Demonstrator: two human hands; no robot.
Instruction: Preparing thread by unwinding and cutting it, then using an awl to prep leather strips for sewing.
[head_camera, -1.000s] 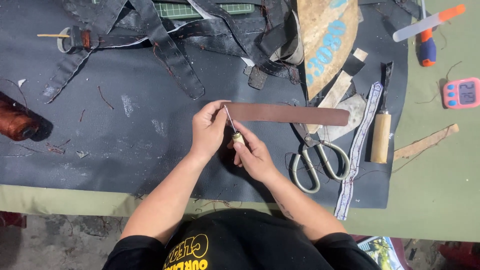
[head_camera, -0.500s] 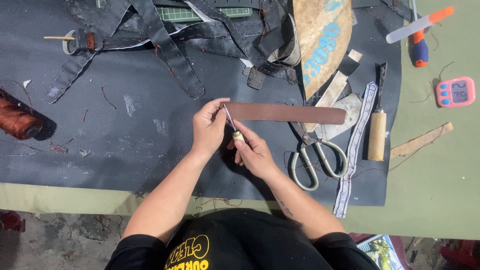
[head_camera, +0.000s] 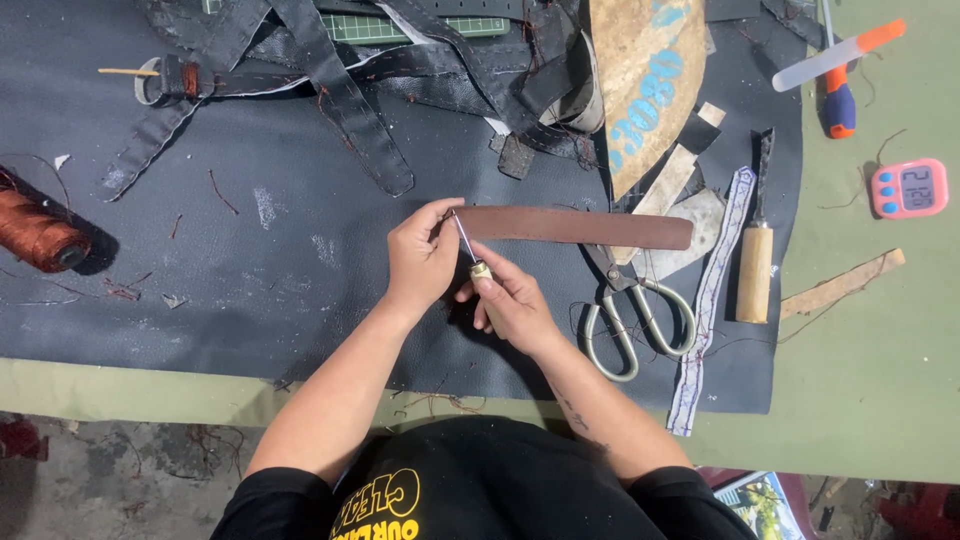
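Note:
A long brown leather strap (head_camera: 580, 227) lies flat on a dark mat (head_camera: 300, 300). My left hand (head_camera: 420, 258) pinches the strap's left end between thumb and fingers. My right hand (head_camera: 512, 300) grips a thin metal awl (head_camera: 467, 248) with a brass collar, its tip touching the strap's left end just beside my left thumb. The awl's handle is hidden inside my right fist.
Scissors (head_camera: 630, 320) lie just right of my right hand. A wooden-handled tool (head_camera: 756, 262), a patterned ribbon (head_camera: 712, 290), dark straps (head_camera: 350, 110), a brown thread spool (head_camera: 38, 232), a pink timer (head_camera: 908, 187) and an orange-tipped tool (head_camera: 838, 62) lie around.

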